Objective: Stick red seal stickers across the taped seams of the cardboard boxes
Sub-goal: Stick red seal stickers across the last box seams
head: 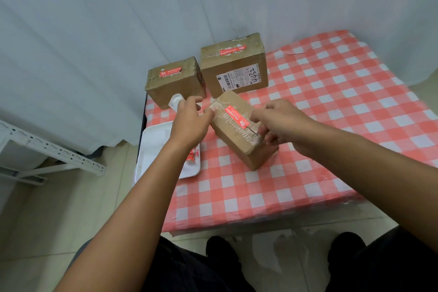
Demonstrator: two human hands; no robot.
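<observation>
Three cardboard boxes stand on the checked table. The near box (239, 147) has a red seal sticker (237, 117) lying across its taped top seam. My right hand (282, 123) touches the box's right end, fingers by the sticker's near end and over the edge. My left hand (193, 117) hovers at the box's left end with relaxed fingers, holding nothing that I can see. The back-left box (174, 87) bears a red sticker (170, 71), and the larger back box (234, 66) bears another red sticker (231, 51).
A white tray (151, 149) at the table's left edge holds red sticker scraps (192, 156). A white backing strip (176, 99) sticks up behind my left hand. The red-and-white checked tablecloth (331, 102) stretches right. A white curtain hangs behind; a metal frame (47, 149) stands left.
</observation>
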